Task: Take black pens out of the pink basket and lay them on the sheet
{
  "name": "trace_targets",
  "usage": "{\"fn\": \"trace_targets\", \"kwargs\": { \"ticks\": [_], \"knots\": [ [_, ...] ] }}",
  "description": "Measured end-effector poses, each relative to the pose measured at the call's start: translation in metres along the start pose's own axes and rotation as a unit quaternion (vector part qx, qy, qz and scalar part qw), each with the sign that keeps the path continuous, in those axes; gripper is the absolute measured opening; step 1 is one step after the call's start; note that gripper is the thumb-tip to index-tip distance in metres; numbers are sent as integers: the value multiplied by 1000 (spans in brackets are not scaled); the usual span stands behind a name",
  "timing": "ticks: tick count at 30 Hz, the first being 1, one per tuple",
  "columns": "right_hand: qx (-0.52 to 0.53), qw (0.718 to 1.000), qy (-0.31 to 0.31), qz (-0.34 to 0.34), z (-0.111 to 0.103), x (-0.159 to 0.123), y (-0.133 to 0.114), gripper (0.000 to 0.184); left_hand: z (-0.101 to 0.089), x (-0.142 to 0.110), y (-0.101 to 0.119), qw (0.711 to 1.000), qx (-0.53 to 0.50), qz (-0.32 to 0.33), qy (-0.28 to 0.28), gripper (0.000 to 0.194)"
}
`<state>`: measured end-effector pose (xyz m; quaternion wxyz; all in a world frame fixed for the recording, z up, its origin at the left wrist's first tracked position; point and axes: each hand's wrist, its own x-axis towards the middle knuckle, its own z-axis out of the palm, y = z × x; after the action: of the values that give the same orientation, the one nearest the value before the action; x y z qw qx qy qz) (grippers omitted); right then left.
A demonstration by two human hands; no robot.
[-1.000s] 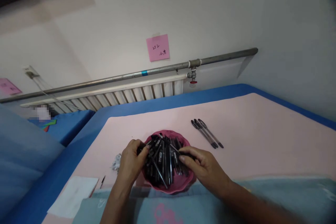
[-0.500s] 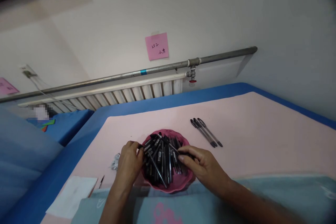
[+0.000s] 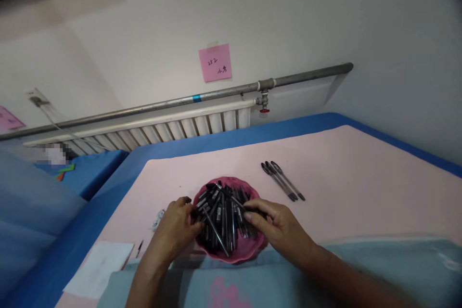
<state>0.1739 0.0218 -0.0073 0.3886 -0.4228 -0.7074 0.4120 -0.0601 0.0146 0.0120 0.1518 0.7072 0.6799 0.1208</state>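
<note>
A pink scalloped bowl (image 3: 249, 249) holds a heap of black pens (image 3: 225, 219) with clear barrels, lying at mixed angles. At its left rim is my left hand (image 3: 175, 228), thumb spread away from the forefinger and touching the bowl's edge; some fingertips are hidden. My right hand (image 3: 276, 224) is over the right rim, thumb and forefinger pinched on the end of a pen (image 3: 236, 202) lying across the top of the heap. Beyond that hand, three capped pens (image 3: 281, 180) lie side by side on the pink table sheet (image 3: 353, 183).
Left of my left hand sits a crumpled wrapper (image 3: 158, 220). A white paper sheet (image 3: 99, 269) and a single thin pen (image 3: 139, 249) lie at the near left. Blue table edging (image 3: 296, 122) borders the wall, with a radiator (image 3: 195, 127) and a metal pipe (image 3: 155, 104) behind.
My left hand has drawn slightly left, its thumb dropping away from the forefinger toward the bowl's near-left rim. My right hand keeps its pinch on the pen, almost still.
</note>
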Motion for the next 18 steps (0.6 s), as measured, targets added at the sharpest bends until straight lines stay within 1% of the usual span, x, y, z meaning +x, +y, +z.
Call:
{"fn": "trace_targets", "kwargs": {
  "ticks": [3, 6, 9, 12, 14, 16, 18],
  "knots": [
    [1, 1000, -1, 1, 0, 0, 1, 19, -2, -2, 3, 1000, 4, 3, -13, 19],
    [2, 1000, -5, -1, 1, 0, 2, 19, -5, -3, 5, 1000, 0, 8, -18, 15],
    [-2, 1000, -4, -5, 1, 0, 2, 17, -11, -5, 1, 999, -41, 2, 6, 14],
    [-6, 1000, -3, -5, 1, 0, 3, 17, -19, -8, -5, 991, -120, -25, 45, 13],
    [-10, 1000, -4, -5, 1, 0, 4, 17, -23, -9, -8, 977, -204, -55, 41, 15],
    [-15, 1000, -7, -10, 2, 0, 4, 17, -25, -10, -7, 951, -300, -78, 22, 18],
    [-29, 999, -10, -16, 2, -1, 4, 17, -26, -10, -3, 922, -377, -84, 14, 20]
  ]
}}
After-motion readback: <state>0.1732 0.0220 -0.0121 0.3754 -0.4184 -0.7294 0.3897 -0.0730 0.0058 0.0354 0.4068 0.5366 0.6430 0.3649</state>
